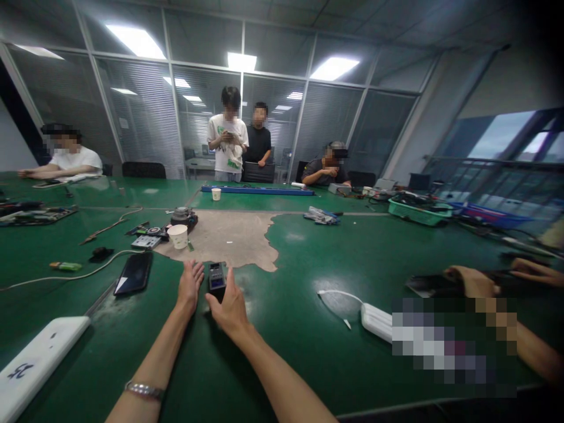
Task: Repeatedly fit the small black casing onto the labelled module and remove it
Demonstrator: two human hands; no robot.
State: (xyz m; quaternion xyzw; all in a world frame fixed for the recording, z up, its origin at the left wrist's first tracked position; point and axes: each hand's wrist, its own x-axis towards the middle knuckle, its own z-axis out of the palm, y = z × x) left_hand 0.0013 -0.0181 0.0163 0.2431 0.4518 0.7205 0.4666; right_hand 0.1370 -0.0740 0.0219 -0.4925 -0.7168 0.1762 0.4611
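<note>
Device (pixel 216 281), black and boxy, points its long axis away from the wearer between left hand (pixel 190 286) and right hand (pixel 232 308), both spread.

Small black boxy device (pixel 215 272), bluish panel (pixel 217 283) on face, on green tabletop (pixel 299 346), between left hand (pixel 191 286) and right hand (pixel 231 305).

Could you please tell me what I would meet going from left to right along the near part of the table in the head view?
White oblong device, black smartphone, left hand, small black device (overlapped by the right hand), white device with a cable.
</note>
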